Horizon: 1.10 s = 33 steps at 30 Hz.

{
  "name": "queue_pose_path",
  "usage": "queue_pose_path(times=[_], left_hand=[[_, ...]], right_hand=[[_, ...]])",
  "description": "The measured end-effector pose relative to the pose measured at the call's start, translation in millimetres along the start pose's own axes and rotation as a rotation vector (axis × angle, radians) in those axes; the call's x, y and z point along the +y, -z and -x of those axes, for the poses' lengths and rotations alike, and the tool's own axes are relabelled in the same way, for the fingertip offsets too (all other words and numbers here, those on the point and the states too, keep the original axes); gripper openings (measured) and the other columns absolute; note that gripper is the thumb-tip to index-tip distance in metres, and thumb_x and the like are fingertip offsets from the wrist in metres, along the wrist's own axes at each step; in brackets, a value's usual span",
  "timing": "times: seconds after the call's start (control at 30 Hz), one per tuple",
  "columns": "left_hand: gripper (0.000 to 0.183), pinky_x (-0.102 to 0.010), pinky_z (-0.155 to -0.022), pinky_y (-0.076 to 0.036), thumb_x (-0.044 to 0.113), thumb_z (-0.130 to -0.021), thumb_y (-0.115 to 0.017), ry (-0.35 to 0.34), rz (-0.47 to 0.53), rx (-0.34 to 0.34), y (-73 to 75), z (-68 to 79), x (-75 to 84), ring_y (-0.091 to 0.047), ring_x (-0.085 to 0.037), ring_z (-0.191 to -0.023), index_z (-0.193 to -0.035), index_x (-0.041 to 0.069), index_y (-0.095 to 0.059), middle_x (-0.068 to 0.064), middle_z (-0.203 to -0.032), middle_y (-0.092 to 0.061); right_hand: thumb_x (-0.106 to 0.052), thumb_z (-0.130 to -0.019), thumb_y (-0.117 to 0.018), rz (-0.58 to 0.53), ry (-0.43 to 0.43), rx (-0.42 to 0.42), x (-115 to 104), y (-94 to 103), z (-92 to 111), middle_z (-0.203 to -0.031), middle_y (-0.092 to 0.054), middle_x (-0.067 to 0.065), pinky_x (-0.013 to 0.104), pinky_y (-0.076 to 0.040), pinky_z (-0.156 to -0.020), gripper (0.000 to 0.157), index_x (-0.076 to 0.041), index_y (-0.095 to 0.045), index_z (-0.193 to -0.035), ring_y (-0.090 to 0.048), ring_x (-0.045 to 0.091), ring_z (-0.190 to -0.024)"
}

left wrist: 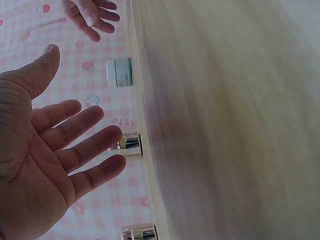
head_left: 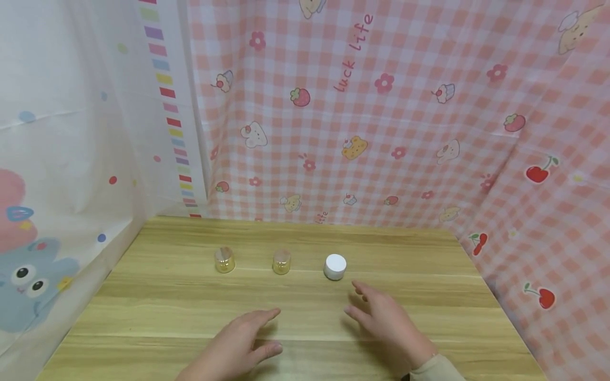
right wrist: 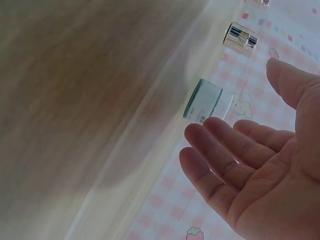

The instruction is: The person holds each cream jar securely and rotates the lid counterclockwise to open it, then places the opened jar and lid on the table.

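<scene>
A small white jar with a white lid (head_left: 335,266) stands on the wooden table, just beyond the fingertips of my right hand (head_left: 385,320). That hand holds nothing, its fingers spread and relaxed. To the left of the jar stand two gold, shiny round jars, one in the middle (head_left: 281,262) and one farther left (head_left: 225,260). My left hand (head_left: 236,345) hovers over the near part of the table with fingers extended and thumb apart, holding nothing. In the right wrist view, dark print shows on the side of the white jar (right wrist: 204,101).
The light wooden table (head_left: 314,365) carries the three jars in a row toward its back. A pink checkered cloth (head_left: 324,127) hangs behind it and along the right side. A white patterned curtain (head_left: 71,153) hangs on the left.
</scene>
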<state>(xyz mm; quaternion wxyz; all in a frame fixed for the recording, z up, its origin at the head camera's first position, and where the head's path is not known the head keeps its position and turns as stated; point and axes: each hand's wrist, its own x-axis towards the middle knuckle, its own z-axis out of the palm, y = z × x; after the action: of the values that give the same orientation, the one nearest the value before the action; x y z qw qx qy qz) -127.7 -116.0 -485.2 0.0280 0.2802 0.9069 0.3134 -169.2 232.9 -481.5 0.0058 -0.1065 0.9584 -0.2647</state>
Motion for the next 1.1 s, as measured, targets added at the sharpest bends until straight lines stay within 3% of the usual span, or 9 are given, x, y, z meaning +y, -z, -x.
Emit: queue_pose_path(times=[0.33,0.73,0.93,1.1], left_hand=[[0.066,-0.052,-0.109,-0.057,0.044,-0.1,-0.074,-0.027,-0.043,-0.002,-1.4,-4.6,4.1,-0.068,-0.029,-0.132,-0.15,0.005,-0.058,-0.009,-0.146,-0.069],[0.064,-0.053,-0.107,-0.057,0.045,-0.099,-0.075,-0.041,-0.071,-0.006,-4.6,-10.7,10.3,-0.069,-0.029,-0.128,-0.147,0.006,-0.061,-0.009,-0.143,-0.071],[0.061,-0.038,-0.088,-0.061,0.047,-0.1,-0.074,-0.023,-0.015,-0.004,-5.9,-11.3,11.9,-0.068,-0.009,-0.092,-0.143,0.005,-0.064,0.0,-0.115,-0.077],[0.061,-0.03,-0.08,-0.059,0.047,-0.1,-0.073,0.024,0.101,-0.039,-6.5,-13.5,13.0,-0.064,-0.002,-0.087,-0.144,0.005,-0.064,-0.003,-0.116,-0.077]], right_hand=[[-0.037,-0.099,-0.077,0.026,0.007,0.041,-1,-4.5,-14,-0.138,-0.072,0.016,0.056,-0.061,-0.099,0.064,-0.004,-0.058,-0.15,-0.074,0.036,-0.118],[-0.037,-0.099,-0.076,0.103,0.009,0.121,-1,-10.8,-35,-0.147,-0.065,0.022,0.062,-0.053,-0.111,0.065,-0.001,-0.056,-0.15,-0.063,0.043,-0.136],[-0.036,-0.098,-0.078,0.114,0.018,0.143,-1,-16.2,-46,-0.148,-0.064,0.022,0.062,-0.051,-0.113,0.064,-0.002,-0.058,-0.149,-0.06,0.043,-0.138],[-0.037,-0.097,-0.079,0.148,0.043,0.138,-3,-18.0,-58,-0.148,-0.065,0.019,0.058,-0.05,-0.117,0.064,-0.006,-0.06,-0.149,-0.061,0.041,-0.138]])
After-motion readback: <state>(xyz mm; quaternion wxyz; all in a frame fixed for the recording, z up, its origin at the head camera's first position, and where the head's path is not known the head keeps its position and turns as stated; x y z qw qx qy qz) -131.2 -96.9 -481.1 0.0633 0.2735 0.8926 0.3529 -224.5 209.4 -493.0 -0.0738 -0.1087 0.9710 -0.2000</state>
